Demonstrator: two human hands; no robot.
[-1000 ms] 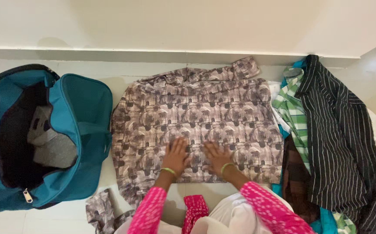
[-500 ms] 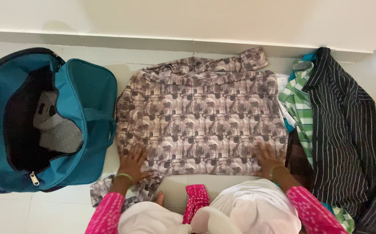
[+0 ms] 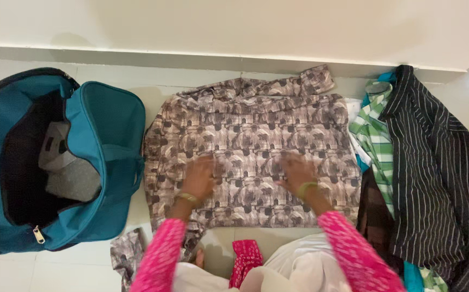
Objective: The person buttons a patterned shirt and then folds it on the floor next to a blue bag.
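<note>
Both hands lie flat, palms down and fingers spread, on a brown patterned shirt that is laid out on the pale floor. The left hand presses the cloth on the left half of the shirt, and the right hand presses it on the right half, with a stretch of fabric between them. Neither hand pinches or lifts anything. Both are a little blurred, and each wrist wears a thin green bangle above a pink sleeve.

The shirt spreads away from the hands toward the wall, with a cuff sticking out at its far right corner. A loose piece of the same cloth trails on the floor near the left elbow.

To the left of the left hand, just beside the shirt's edge, an open teal bag lies with something grey inside. To the right of the right hand lies a pile of clothes: a green checked shirt touches the brown shirt's edge, and a black striped shirt lies over the pile beyond it.
</note>
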